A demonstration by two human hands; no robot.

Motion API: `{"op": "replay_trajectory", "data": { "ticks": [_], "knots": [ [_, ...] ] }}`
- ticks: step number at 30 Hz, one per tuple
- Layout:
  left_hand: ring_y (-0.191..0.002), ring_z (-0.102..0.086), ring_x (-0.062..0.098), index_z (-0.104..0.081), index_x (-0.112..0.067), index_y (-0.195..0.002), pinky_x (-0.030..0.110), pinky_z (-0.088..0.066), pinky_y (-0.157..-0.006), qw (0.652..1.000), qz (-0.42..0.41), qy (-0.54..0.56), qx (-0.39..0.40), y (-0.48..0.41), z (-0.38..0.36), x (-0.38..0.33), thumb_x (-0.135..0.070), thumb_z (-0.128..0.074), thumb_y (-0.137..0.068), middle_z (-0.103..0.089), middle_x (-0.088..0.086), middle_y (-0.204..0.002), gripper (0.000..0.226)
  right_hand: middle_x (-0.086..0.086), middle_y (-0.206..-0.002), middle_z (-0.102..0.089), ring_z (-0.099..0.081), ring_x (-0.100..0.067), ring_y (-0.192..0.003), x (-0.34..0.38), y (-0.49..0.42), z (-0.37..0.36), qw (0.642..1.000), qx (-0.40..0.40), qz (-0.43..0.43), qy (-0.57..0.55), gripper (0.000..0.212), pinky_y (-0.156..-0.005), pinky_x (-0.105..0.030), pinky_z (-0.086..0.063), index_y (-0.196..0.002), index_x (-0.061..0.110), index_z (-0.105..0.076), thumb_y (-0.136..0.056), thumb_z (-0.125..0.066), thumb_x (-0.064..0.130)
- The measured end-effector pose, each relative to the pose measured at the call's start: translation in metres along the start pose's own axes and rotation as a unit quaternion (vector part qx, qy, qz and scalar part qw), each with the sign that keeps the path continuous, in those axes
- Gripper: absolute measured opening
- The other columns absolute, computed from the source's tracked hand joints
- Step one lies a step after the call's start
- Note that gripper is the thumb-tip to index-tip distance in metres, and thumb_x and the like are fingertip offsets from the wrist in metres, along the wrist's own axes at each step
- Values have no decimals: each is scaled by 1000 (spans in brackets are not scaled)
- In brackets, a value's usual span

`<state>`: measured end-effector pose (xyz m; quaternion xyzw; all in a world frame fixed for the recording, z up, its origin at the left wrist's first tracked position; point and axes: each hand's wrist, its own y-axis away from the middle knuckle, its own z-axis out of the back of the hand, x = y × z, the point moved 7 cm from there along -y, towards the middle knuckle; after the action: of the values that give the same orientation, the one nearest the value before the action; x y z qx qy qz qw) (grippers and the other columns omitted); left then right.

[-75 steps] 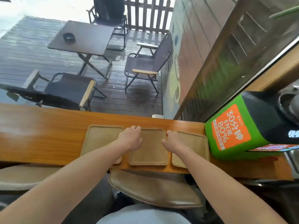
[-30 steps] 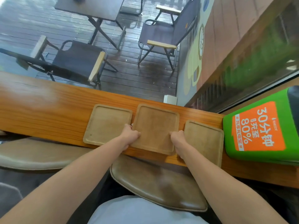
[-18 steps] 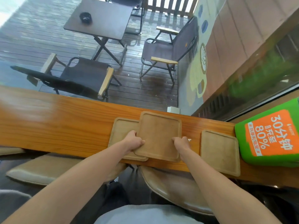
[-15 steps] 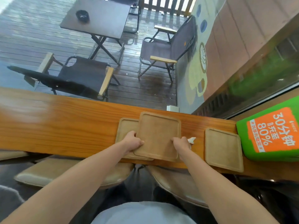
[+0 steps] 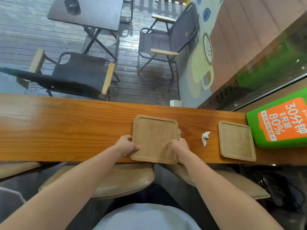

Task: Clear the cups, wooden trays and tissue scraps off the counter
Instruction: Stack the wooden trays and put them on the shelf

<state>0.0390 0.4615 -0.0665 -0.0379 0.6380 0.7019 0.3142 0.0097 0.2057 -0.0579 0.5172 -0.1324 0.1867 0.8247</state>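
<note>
A square wooden tray (image 5: 154, 136) lies at the near edge of the wooden counter (image 5: 66, 128), stacked squarely over another tray that is hidden beneath it. My left hand (image 5: 126, 145) grips its left edge, thumb on top. My right hand (image 5: 180, 145) grips its right edge. A second visible wooden tray (image 5: 236, 141) lies flat to the right, untouched. A crumpled white tissue scrap (image 5: 205, 137) lies on the counter between the trays. Another small white scrap (image 5: 179, 132) shows at the held tray's right rim. No cups are in view.
A green and orange box (image 5: 280, 120) stands on the counter's right end, next to the right tray. Padded stools (image 5: 123, 180) sit under the near edge. Beyond the glass are dark folding chairs (image 5: 79, 73) and a table (image 5: 93, 12) on a wet deck.
Both hands carried the middle tray left and set it on top of the left tray, which is now covered. Tissue scraps came into view where the tray had been.
</note>
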Motion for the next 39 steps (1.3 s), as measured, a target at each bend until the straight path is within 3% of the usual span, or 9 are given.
{"op": "replay_trajectory", "data": {
  "ticks": [5, 8, 10, 12, 19, 23, 33, 39],
  "knots": [
    [-111, -62, 30, -50, -12, -139, 45, -57, -88, 999, 1, -28, -43, -7, 3, 5, -9, -80, -80, -64, 12, -125, 67, -8, -137, -54, -53, -28, -117, 2, -12, -4, 1000, 18, 6, 23, 53, -96, -41, -47, -146, 12, -43, -94, -54, 18],
    [-100, -64, 25, -63, -12, -124, 35, -57, -77, 993, -13, -91, -78, -11, 4, 4, -17, -81, -80, -68, 9, -118, 48, -10, -145, -49, -49, -30, -127, 4, -18, -11, 999, 32, 5, 40, 58, -104, -45, -44, -148, 10, -40, -93, -56, 21],
    [-101, -65, 25, -67, -10, -114, 34, -56, -81, 987, -14, -126, -101, -14, 3, 5, -21, -80, -81, -69, 9, -115, 38, -11, -147, -47, -47, -31, -130, 5, -23, -15, 998, 39, 4, 45, 59, -106, -46, -43, -149, 10, -38, -94, -57, 22],
    [-105, -65, 27, -67, -8, -114, 35, -55, -86, 984, -11, -141, -108, -18, -1, 8, -21, -80, -81, -69, 10, -114, 38, -11, -150, -44, -44, -32, -134, 5, -26, -18, 998, 42, 5, 50, 62, -108, -47, -42, -151, 11, -35, -94, -57, 22],
    [-107, -65, 28, -66, -6, -116, 30, -50, -75, 979, -26, -155, -131, -23, -8, 5, -19, -77, -83, -68, 12, -116, 36, -12, -153, -40, -43, -33, -134, 1, -37, -22, 998, 27, 10, 62, 68, -108, -47, -41, -152, 10, -33, -91, -60, 26],
    [-108, -64, 28, -66, -7, -116, 28, -48, -73, 976, -28, -160, -145, -25, -10, 2, -19, -77, -84, -68, 12, -116, 36, -14, -155, -23, -42, -34, -131, 2, -40, -18, 994, 4, 11, 105, 74, -105, -44, -42, -154, 11, -27, -91, -59, 32],
    [-80, -55, 18, -67, -10, -111, 26, -44, -63, 967, -38, -167, -187, -29, -24, 7, -8, -68, -88, -69, 8, -108, 24, -15, -159, -23, -28, -38, -143, 2, -42, -19, 990, -21, 10, 138, 79, -113, -52, -33, -155, 10, -23, -89, -58, 37],
    [-114, -62, 28, -58, -12, -136, 32, -53, -86, 974, -26, -126, -185, -30, -19, 9, -8, -64, -90, -64, 11, -129, 47, -12, -157, -34, -34, -33, -141, -1, -40, -19, 997, -11, 1, 73, 78, -109, -45, -36, -155, 11, -25, -89, -57, 37]
  ]
}}
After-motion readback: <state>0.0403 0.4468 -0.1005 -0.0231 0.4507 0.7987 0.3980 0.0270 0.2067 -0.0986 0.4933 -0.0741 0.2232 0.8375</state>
